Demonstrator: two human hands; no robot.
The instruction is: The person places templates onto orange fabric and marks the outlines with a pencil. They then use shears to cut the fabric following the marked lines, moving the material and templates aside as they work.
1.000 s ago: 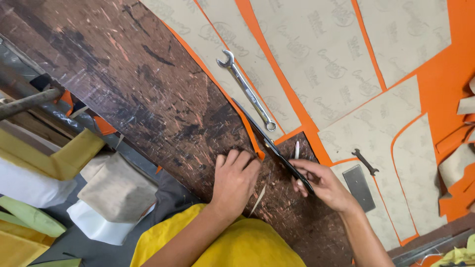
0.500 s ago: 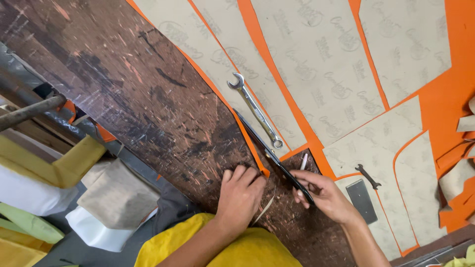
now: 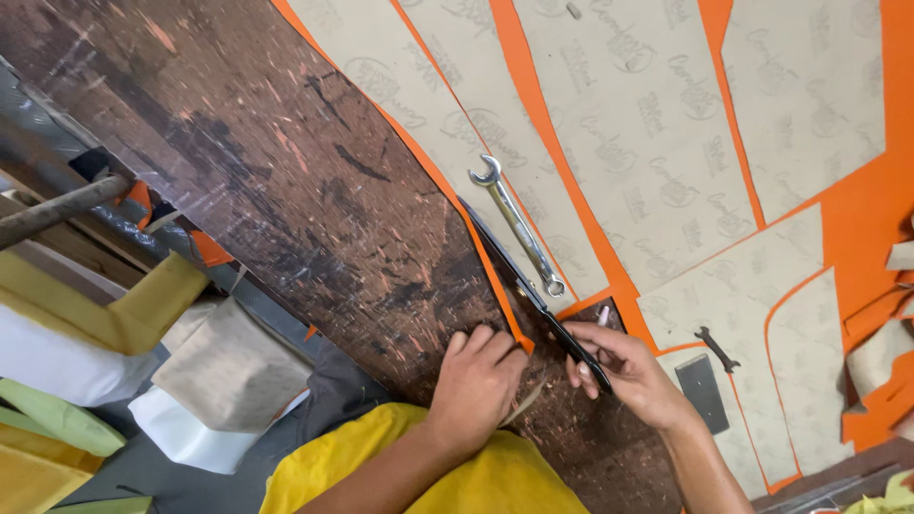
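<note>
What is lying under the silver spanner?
The spanner lies on a beige paper pattern, which rests on orange fabric. The fabric shows only as strips between the patterns; below it the paper hides everything.

Two wrenches: large (image 3: 515,224), small (image 3: 716,348); one scissors (image 3: 533,295); two hands (image 3: 476,381).
</note>
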